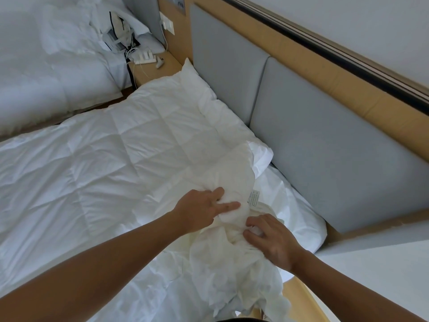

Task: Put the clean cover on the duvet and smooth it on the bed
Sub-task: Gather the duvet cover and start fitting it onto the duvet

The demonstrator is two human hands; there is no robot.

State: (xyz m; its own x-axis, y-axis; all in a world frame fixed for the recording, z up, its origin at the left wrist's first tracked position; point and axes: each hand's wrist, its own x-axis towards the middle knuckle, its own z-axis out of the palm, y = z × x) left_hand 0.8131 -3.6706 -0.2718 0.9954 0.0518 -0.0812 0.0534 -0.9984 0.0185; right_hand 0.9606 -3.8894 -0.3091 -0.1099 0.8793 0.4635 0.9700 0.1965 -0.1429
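Note:
A white quilted duvet (130, 154) lies spread over the bed, its near right corner bunched up with a small label (253, 198) showing. My left hand (202, 210) grips that bunched corner, fingers dug into the padding. The crumpled white cover (234, 270) hangs in folds from the corner toward me. My right hand (271, 240) pinches the cover fabric just right of the corner, fingers curled into it. A white pillow (260, 156) peeks out beneath the duvet near the headboard.
A grey padded headboard (313, 140) with wooden trim runs along the right. A second bed (46, 66) with rumpled white bedding stands at the far left. Between the beds a wooden nightstand (151, 70) holds a power strip and cables.

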